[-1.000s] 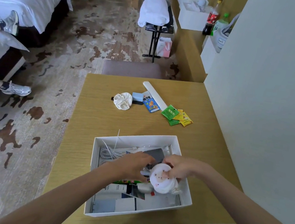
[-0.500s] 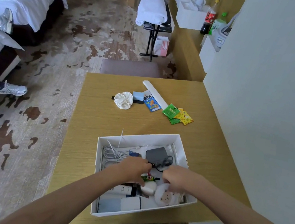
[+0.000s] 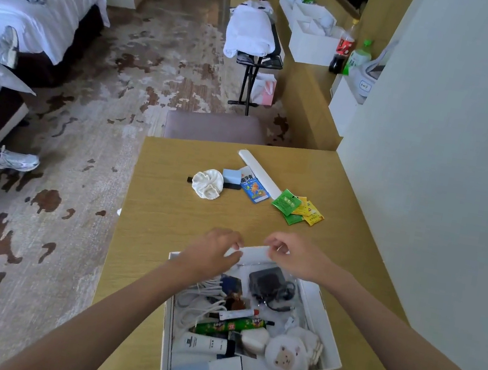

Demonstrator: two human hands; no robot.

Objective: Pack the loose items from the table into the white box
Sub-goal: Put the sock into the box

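Note:
The white box (image 3: 329, 325) sits at the table's near edge, holding a black charger (image 3: 268, 282), white cables, tubes, a green stick pack and a round white plush with a sheep face (image 3: 288, 355). My left hand (image 3: 213, 252) and my right hand (image 3: 292, 256) hover over the box's far rim with fingers loosely curled, holding nothing. Farther on the table lie a white scrunchie (image 3: 208, 183), a light blue block (image 3: 232, 175), a blue sachet (image 3: 254, 188), a long white strip (image 3: 259, 173), and green and yellow packets (image 3: 296, 207).
The wooden table (image 3: 168, 204) meets a white wall on the right. A padded stool (image 3: 213, 129) stands beyond its far edge. Beds with a person's sneakered feet are at left, over patterned carpet. A luggage rack with white towels, bottles and white trays stands at the back.
Both hands let go of the sheep plush inside the box and rose forward to the box's far rim. The plush now lies in the box's near right corner.

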